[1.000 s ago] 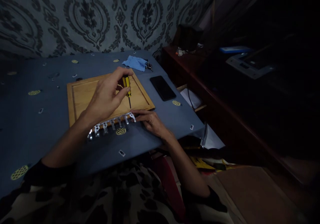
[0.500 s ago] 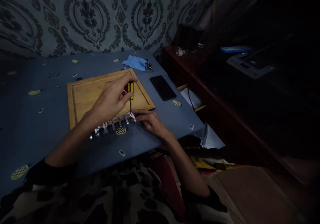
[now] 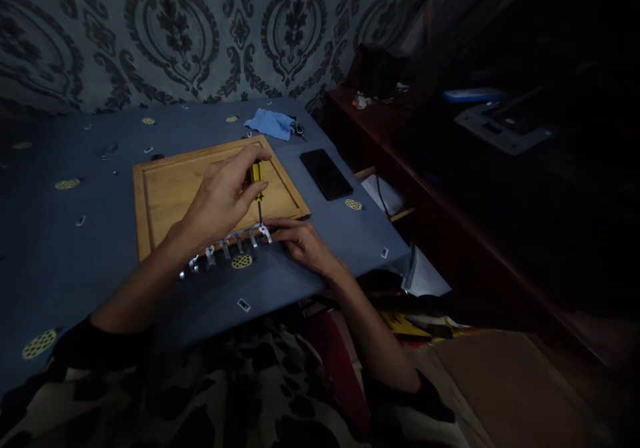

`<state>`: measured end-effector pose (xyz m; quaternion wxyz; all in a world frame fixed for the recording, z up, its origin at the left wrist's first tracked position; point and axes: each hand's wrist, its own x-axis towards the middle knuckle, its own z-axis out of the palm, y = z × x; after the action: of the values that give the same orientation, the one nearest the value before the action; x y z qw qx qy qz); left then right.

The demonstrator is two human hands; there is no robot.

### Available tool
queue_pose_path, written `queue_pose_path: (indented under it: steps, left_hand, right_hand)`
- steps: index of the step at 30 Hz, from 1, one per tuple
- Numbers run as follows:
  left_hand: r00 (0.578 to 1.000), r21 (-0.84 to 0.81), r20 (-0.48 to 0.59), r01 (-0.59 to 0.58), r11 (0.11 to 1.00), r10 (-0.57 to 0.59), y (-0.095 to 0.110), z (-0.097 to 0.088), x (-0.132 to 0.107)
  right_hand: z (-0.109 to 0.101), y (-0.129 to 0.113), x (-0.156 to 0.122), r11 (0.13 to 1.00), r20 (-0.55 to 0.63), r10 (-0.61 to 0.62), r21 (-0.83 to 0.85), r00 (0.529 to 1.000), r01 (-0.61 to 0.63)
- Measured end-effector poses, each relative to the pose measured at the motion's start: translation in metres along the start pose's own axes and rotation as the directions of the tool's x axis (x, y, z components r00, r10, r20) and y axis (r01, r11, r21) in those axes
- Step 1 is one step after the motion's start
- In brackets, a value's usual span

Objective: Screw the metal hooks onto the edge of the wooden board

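Note:
My left hand is closed round a small yellow and black screwdriver, held upright with its tip down on the right end of a metal hook rail. The rail lies along the near edge of a wooden tray on the blue table. My right hand rests beside the rail's right end, its fingers pressed on or against it. Several silver hooks stick out from the rail toward me.
A black phone lies right of the tray, and a blue cloth sits behind it. Small screws and round yellow discs are scattered on the blue table. A dark wooden shelf runs along the right.
The screwdriver came down from above the tray until its tip met the right end of the rail. My right hand stayed in place.

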<state>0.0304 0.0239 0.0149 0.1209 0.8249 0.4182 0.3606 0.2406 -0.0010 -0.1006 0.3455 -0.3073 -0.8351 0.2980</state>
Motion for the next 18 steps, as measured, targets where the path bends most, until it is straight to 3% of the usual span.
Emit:
queue_pose_path:
  steps: [8,18]
  left_hand:
    - [0.997,-0.069,0.073,-0.027,0.997,0.032,0.002,-0.005,0.002]
    - [0.999,-0.092,0.042,0.002,0.996,0.002,0.006,-0.012,0.002]
  right_hand:
    - [0.001,0.001,0.000,1.000,0.000,0.005,0.010,1.000,-0.005]
    - [0.002,0.002,-0.001,1.000,-0.007,0.003,0.007,1.000,-0.003]
